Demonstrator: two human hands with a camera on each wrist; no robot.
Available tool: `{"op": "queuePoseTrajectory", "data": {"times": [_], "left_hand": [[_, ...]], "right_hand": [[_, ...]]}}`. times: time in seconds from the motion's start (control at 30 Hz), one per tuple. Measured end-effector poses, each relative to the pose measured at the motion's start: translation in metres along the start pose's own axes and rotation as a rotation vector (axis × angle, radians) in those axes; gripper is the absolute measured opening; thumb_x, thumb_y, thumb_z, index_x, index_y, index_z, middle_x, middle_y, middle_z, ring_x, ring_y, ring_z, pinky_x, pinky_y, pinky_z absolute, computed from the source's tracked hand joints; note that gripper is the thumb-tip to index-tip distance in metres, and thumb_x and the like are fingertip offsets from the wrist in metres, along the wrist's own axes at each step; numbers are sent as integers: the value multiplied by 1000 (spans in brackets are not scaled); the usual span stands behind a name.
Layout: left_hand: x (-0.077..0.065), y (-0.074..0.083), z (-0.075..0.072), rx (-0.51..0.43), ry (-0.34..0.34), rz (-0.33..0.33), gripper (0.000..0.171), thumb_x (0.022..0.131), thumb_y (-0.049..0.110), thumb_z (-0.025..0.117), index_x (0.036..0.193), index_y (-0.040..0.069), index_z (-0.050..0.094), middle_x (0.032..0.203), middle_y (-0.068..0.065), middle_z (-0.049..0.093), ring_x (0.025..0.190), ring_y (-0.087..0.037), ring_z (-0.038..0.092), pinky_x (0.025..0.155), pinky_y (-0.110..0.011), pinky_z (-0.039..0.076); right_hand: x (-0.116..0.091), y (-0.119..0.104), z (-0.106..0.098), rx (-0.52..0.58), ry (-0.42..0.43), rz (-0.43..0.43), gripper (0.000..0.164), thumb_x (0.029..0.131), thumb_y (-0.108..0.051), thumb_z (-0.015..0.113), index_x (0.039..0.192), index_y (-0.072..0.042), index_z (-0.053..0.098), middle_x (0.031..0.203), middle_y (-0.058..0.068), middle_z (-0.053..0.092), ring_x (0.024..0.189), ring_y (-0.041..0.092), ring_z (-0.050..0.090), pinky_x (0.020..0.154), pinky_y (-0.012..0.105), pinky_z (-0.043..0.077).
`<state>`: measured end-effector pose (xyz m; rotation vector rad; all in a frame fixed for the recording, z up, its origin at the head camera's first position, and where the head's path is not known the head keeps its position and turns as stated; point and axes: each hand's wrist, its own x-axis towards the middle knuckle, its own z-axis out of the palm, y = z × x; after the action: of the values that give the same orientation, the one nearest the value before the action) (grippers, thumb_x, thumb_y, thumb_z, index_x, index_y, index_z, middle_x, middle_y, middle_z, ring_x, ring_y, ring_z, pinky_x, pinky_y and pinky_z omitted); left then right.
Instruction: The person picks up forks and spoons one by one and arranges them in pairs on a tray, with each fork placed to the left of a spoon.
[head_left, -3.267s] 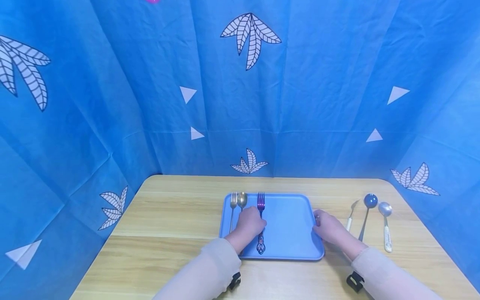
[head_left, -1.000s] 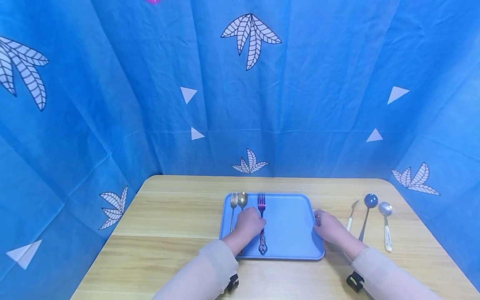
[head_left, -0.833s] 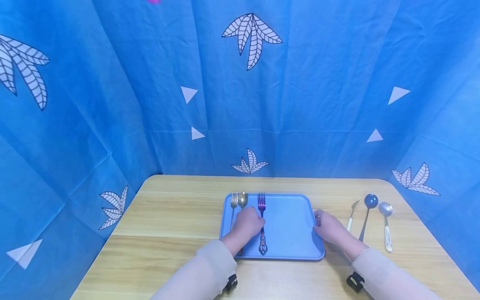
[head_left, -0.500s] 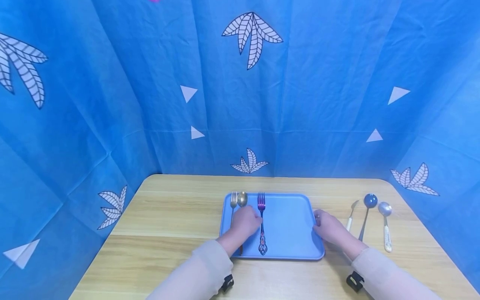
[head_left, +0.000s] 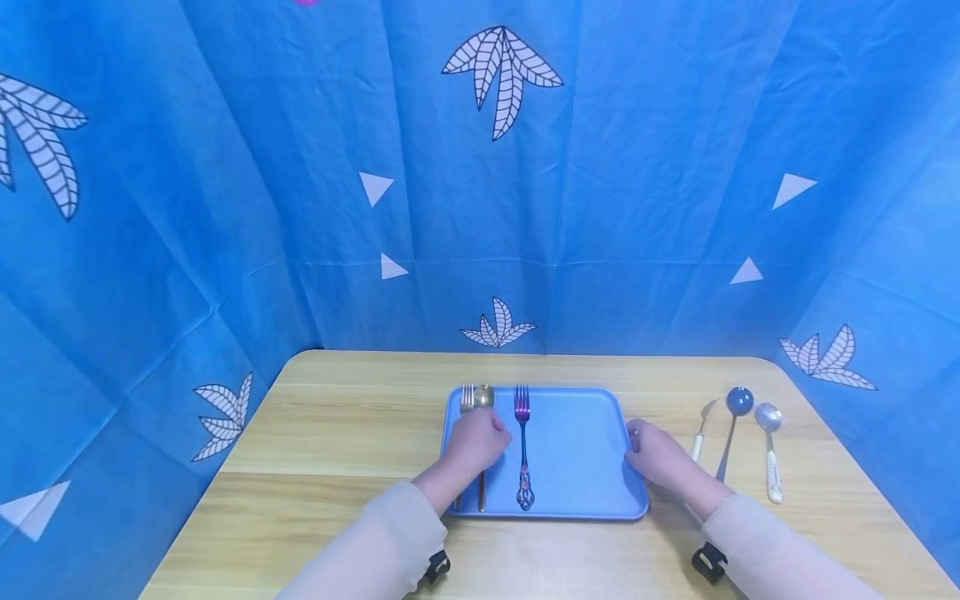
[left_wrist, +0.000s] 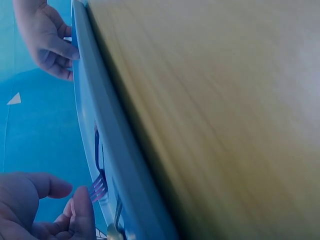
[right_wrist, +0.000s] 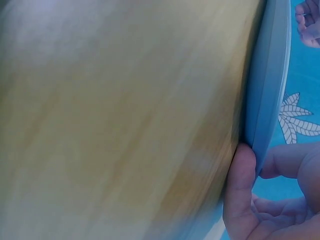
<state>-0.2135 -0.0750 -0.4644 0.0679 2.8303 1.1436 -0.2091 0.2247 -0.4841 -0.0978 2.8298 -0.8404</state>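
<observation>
A blue tray lies on the table with three pieces of cutlery on its left half. A fork with purple tines lies near its middle, fully in sight. My left hand hovers over a gold spoon and a gold fork, hiding their middles. In the left wrist view this hand's fingers are loosely bent, thumb and forefinger apart, holding nothing. My right hand grips the tray's right edge; in the right wrist view thumb and fingers pinch the rim.
Right of the tray on the table lie a small white-handled knife, a dark round-bowled spoon and a silver spoon with a white handle. A blue patterned curtain surrounds the table's back and sides.
My left hand has drawn left, off the purple fork, and is now over the gold fork and spoon. The purple fork's handle has shifted slightly right. The right hand stays at the tray edge.
</observation>
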Motion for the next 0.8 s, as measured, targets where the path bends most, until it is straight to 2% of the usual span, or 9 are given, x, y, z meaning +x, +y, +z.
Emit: {"op": "queuePoseTrajectory", "data": {"times": [0.23, 0.47, 0.57, 0.8], "left_hand": [[2, -5, -7, -34, -14, -7, 16, 89, 13, 64, 75, 13, 58, 64, 1, 54, 58, -13, 51, 53, -28, 43], [0, -12, -16, -47, 13, -10, 4, 88, 12, 65, 89, 11, 61, 76, -1, 59, 65, -16, 56, 58, -30, 48], [-1, -16, -19, -19, 24, 5, 7, 87, 13, 65, 92, 9, 62, 77, -1, 59, 67, -16, 56, 59, -31, 48], [0, -28, -27, -1, 46, -11, 15, 88, 16, 68, 100, 8, 64, 81, -2, 63, 69, -16, 57, 61, -32, 49]], "right_hand": [[-2, 0, -1, 1, 7, -6, 49, 89, 0, 62, 131, 18, 45, 96, 19, 66, 82, 25, 64, 69, 38, 56], [-2, -1, -2, 13, 1, -5, 50, 89, -1, 61, 132, 18, 44, 97, 20, 66, 82, 25, 64, 69, 38, 56], [-3, -2, -3, 14, 1, -1, 50, 89, -1, 61, 132, 18, 44, 97, 19, 66, 82, 25, 64, 69, 38, 56], [-3, -1, -2, 25, -5, 5, 51, 90, -1, 61, 133, 18, 43, 101, 22, 66, 86, 27, 64, 71, 39, 57]]}}
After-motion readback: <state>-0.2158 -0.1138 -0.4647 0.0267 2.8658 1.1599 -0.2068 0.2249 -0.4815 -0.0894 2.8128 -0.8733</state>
